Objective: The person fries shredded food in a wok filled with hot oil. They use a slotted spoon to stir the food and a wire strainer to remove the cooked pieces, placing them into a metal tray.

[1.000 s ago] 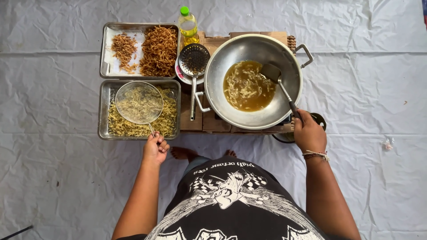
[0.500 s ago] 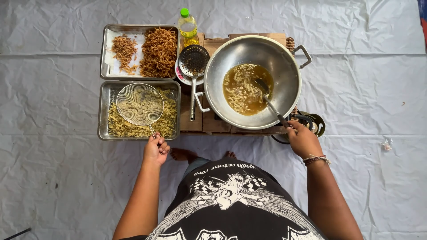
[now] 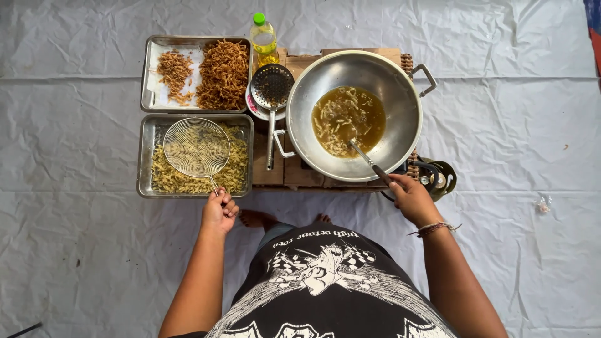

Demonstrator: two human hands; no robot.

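Note:
My right hand (image 3: 410, 197) grips the handle of a metal spatula (image 3: 363, 155) whose blade is dipped into hot oil with pale frying strips in a large steel wok (image 3: 400, 94). My left hand (image 3: 219, 211) holds the thin handle of a round wire skimmer (image 3: 196, 147). That skimmer rests over a steel tray (image 3: 145, 156) filled with pale raw strips.
A second tray (image 3: 150, 69) behind holds browned fried strips on paper. A perforated ladle (image 3: 272, 87) lies on a plate beside the wok, with a green-capped oil bottle (image 3: 263, 39) behind it. A gas regulator (image 3: 438, 176) sits right of the wok. Grey tarpaulin covers the floor.
My right hand has swept the spatula from the wok's right side leftwards and nearer, into the middle of the oil. The left hand and skimmer have stayed put.

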